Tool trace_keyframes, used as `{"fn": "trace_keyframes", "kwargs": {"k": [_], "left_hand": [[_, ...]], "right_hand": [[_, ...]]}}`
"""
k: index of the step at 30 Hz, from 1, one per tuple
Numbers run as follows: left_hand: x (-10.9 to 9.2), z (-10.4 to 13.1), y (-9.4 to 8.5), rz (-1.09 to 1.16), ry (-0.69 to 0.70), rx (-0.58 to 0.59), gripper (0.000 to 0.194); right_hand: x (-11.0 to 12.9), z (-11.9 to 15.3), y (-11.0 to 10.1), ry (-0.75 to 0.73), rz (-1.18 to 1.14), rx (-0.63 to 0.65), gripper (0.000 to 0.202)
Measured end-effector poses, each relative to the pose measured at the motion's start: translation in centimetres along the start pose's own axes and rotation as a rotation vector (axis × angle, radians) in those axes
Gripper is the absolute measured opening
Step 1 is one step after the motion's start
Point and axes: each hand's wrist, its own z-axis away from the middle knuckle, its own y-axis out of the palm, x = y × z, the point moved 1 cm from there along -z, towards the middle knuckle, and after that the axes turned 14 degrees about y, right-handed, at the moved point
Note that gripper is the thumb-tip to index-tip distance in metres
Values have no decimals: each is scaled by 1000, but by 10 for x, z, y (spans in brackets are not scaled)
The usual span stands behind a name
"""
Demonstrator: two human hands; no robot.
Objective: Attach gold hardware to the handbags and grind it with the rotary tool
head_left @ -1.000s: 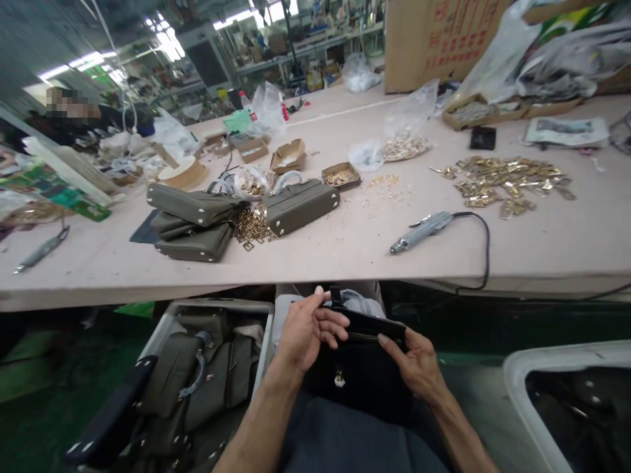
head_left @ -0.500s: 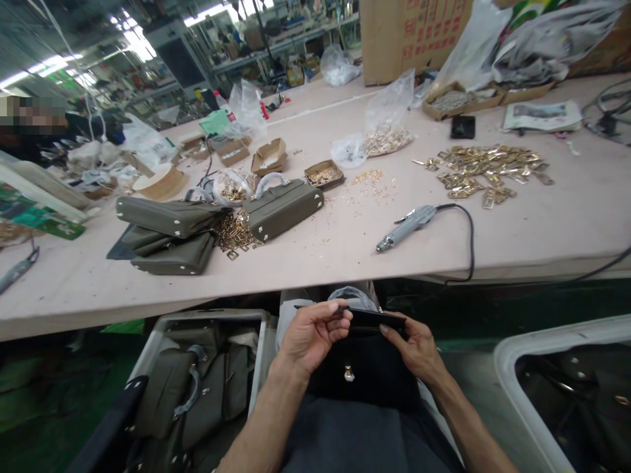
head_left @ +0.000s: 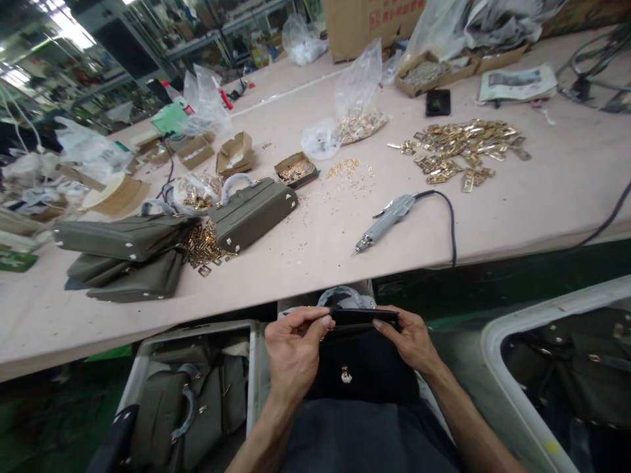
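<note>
A dark handbag (head_left: 374,368) lies in my lap, with a small gold clasp (head_left: 346,374) on its front and a plastic-wrapped handle (head_left: 340,295) behind. Its flap (head_left: 362,318) is lifted and seen nearly edge-on. My left hand (head_left: 293,348) pinches the flap's left end between thumb and fingers; a tiny gold glint shows by the fingertips, too small to name. Closed on the right end is my right hand (head_left: 413,340), thumb on the near side and fingers mostly hidden behind. On the table ahead lies a grey electric screwdriver (head_left: 387,222), touched by neither hand.
Olive handbags (head_left: 256,213) and gold metal fittings (head_left: 468,148) lie on the table (head_left: 315,263). Small cardboard boxes (head_left: 235,154) and a plastic bag of parts (head_left: 362,121) stand farther back. White bins (head_left: 254,368) holding bags flank my lap. The screwdriver's cord (head_left: 452,230) hangs over the edge.
My left hand has turned and shifted left and slightly down, its fingers now pinching at the flap's left end. My right hand keeps its hold. The view has tilted downward and turned right.
</note>
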Motion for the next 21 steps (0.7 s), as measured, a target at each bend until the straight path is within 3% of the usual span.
{"fn": "trace_keyframes", "kwargs": {"k": [3, 6, 10, 13, 16, 18, 21], "left_hand": [[-7, -9, -20, -79, 156, -106, 8], [-8, -25, -52, -238, 260, -276, 15], [3, -35, -80, -388, 189, -358, 51], [14, -31, -68, -32, -47, -253, 53], [26, -27, -33, 372, -349, -44, 58], [35, -28, -12, 477, -487, 23, 56], [49, -38, 6, 494, -568, 15, 36]], "right_hand": [[-2, -6, -5, 8, 2, 6, 41], [-5, -10, -11, 17, -9, 23, 40], [-2, -14, -14, 25, -49, 61, 38], [6, -13, -10, 37, -77, 98, 37], [14, -9, -2, 44, -90, 82, 38], [16, -10, 2, 41, -125, 80, 38], [13, -14, 6, -4, -165, 59, 38]]}}
